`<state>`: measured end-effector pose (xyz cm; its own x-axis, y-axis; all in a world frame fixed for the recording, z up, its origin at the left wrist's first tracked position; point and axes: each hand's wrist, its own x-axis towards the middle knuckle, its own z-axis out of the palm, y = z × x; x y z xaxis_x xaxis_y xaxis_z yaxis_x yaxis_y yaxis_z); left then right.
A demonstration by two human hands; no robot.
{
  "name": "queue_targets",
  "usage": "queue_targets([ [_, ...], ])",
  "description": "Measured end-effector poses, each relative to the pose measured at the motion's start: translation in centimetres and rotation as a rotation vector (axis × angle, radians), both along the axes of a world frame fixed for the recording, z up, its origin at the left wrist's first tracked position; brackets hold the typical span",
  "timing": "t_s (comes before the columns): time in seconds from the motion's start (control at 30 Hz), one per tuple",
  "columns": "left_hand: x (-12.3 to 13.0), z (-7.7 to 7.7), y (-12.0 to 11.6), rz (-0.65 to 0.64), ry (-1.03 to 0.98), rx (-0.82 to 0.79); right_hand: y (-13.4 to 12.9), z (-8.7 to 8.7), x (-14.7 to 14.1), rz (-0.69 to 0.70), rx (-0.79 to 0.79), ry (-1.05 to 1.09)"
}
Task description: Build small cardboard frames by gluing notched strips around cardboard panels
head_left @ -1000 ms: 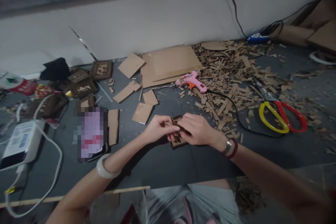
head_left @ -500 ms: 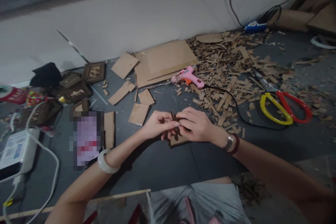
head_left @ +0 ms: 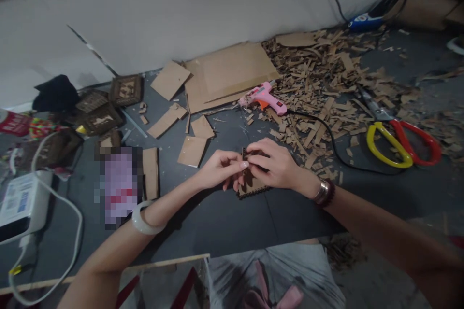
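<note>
My left hand [head_left: 222,170] and my right hand [head_left: 274,162] meet over the dark table, both closed at the fingertips. Between their thumbs and fingers a small brown cardboard strip [head_left: 244,153] stands on edge, mostly hidden by the fingers. Just under it is a small cardboard square [head_left: 255,186] with a bumpy, corrugated border; my right hand covers much of it. Whether the strip touches the square cannot be made out. Beyond my hands lies a pink glue gun [head_left: 266,98] on its side.
Cardboard scraps [head_left: 326,87] are heaped at the back right, with scissors [head_left: 395,140] beside them. A large cardboard sheet [head_left: 228,75] lies at the back. Decorated cardboard pieces [head_left: 125,91] sit at the left, near a white power strip [head_left: 27,203] and its cable.
The whole view has shifted slightly. My fingers have adjusted a little around the strip, and more of its upper end shows. Both hands stay together over the cardboard square.
</note>
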<state>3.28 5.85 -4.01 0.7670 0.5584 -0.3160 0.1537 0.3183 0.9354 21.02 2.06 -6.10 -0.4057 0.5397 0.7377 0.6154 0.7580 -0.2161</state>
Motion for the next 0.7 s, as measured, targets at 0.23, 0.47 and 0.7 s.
queue_targets([
  [0.23,0.08,-0.02,0.06,-0.018,0.007,0.025,-0.11,0.42,-0.19,-0.008,0.048,0.011],
  [0.47,0.13,0.07,0.08,-0.019,0.014,0.014,0.01,0.23,-0.09,-0.011,0.041,0.045],
  [0.7,0.08,0.04,0.12,-0.035,0.023,0.026,-0.09,0.19,-0.39,-0.024,0.029,0.067],
])
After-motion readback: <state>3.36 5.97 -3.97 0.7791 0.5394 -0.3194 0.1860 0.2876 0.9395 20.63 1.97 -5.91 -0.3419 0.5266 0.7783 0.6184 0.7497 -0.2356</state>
